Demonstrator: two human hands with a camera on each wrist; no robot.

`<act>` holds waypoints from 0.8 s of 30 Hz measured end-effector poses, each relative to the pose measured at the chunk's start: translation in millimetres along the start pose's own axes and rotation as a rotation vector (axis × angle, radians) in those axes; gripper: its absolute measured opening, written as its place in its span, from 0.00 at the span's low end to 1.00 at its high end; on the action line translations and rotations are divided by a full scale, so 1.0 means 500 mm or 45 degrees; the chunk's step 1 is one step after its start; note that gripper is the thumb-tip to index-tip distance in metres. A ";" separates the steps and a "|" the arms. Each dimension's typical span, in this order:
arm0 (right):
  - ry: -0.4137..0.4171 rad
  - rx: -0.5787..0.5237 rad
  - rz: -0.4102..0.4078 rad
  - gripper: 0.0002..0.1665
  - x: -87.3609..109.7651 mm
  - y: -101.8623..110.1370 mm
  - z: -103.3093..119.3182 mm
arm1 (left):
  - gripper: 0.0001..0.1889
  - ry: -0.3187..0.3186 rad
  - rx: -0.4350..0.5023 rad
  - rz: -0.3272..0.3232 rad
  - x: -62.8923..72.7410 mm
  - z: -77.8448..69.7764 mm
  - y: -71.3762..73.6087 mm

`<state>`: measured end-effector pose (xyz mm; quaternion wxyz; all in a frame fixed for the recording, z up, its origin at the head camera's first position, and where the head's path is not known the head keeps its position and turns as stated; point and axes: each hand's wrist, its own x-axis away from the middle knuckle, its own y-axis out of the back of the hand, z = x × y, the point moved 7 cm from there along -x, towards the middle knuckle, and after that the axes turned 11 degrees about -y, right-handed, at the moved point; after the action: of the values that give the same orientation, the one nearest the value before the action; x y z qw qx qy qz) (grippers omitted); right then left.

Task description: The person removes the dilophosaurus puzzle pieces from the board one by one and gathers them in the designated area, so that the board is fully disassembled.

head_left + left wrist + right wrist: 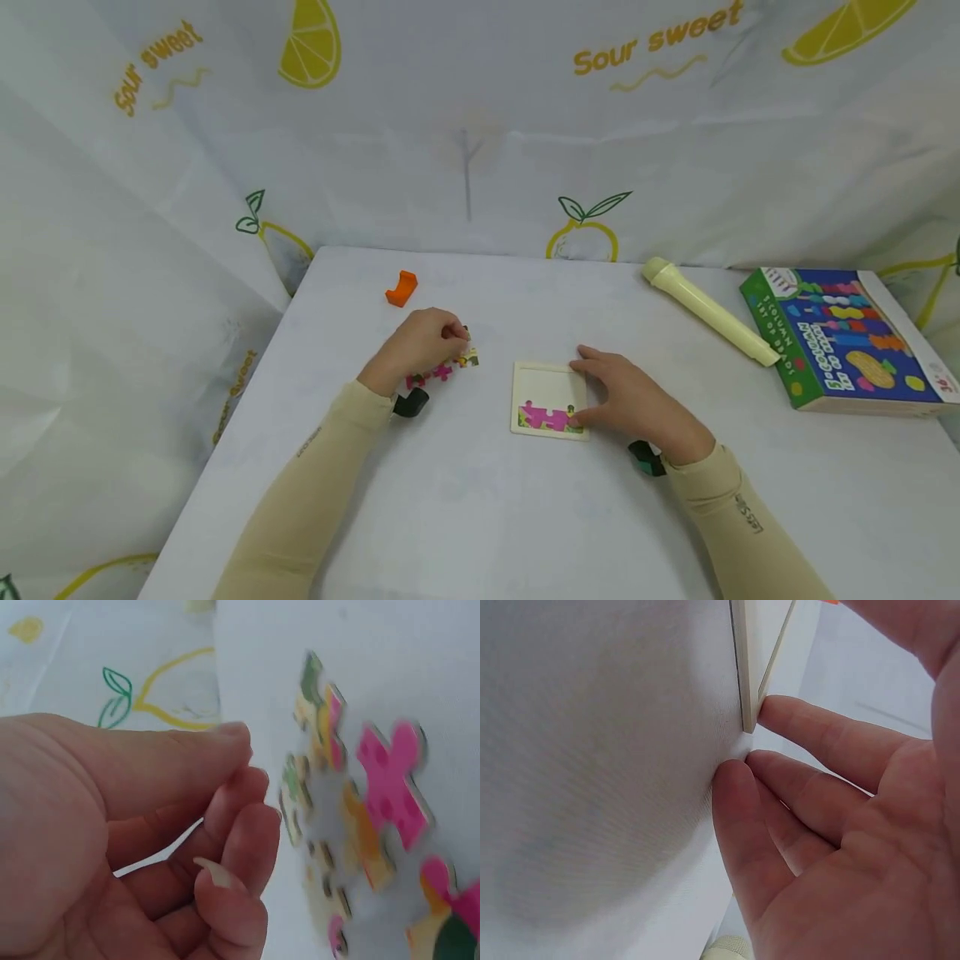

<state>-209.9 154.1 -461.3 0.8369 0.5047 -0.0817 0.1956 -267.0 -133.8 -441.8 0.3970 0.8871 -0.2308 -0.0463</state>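
My left hand (423, 343) is above loose jigsaw puzzle pieces (442, 372). In the left wrist view its fingers are curled, with the thumb tip against the forefinger and no piece visible between them. Beside them lies a pink puzzle piece (392, 780) among several others. My right hand (637, 398) rests at the right side of a square puzzle tray (516, 383), fingers spread and loosely bent. Its thumb lies over the tray's lower right part, and a fingertip touches the tray's corner (750, 720). Pink and green pieces (546, 418) fill the tray's bottom row.
An orange curved block (402, 288) lies beyond my left hand. At the right are a pale yellow tube with a wider end (708, 312) and a colourful bead game box (862, 342). A white curtain (450, 125) with lemon prints hangs behind the table.
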 end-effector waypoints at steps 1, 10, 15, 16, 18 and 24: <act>0.000 -0.001 0.004 0.51 0.001 -0.001 0.000 | 0.05 -0.012 0.012 0.010 0.001 -0.008 -0.005; -0.008 0.018 0.007 0.50 -0.002 -0.005 0.001 | 0.02 -0.261 -0.024 0.186 -0.001 -0.088 -0.095; 0.001 0.024 -0.003 0.51 0.000 -0.003 0.000 | 0.03 -0.297 -0.009 0.243 0.002 -0.107 -0.135; 0.004 0.020 -0.007 0.50 0.000 -0.002 0.000 | 0.03 -0.297 -0.003 0.253 0.002 -0.110 -0.141; 0.006 0.014 -0.021 0.50 0.001 -0.001 0.001 | 0.03 -0.290 0.013 0.273 0.001 -0.113 -0.151; -0.011 -0.011 -0.085 0.50 0.001 -0.003 0.008 | 0.05 -0.293 0.018 0.308 -0.004 -0.119 -0.169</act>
<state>-208.5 150.1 -460.6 0.8447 0.5044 -0.0692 0.1652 -221.2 -43.4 -462.8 0.3644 0.8446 -0.3800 -0.0977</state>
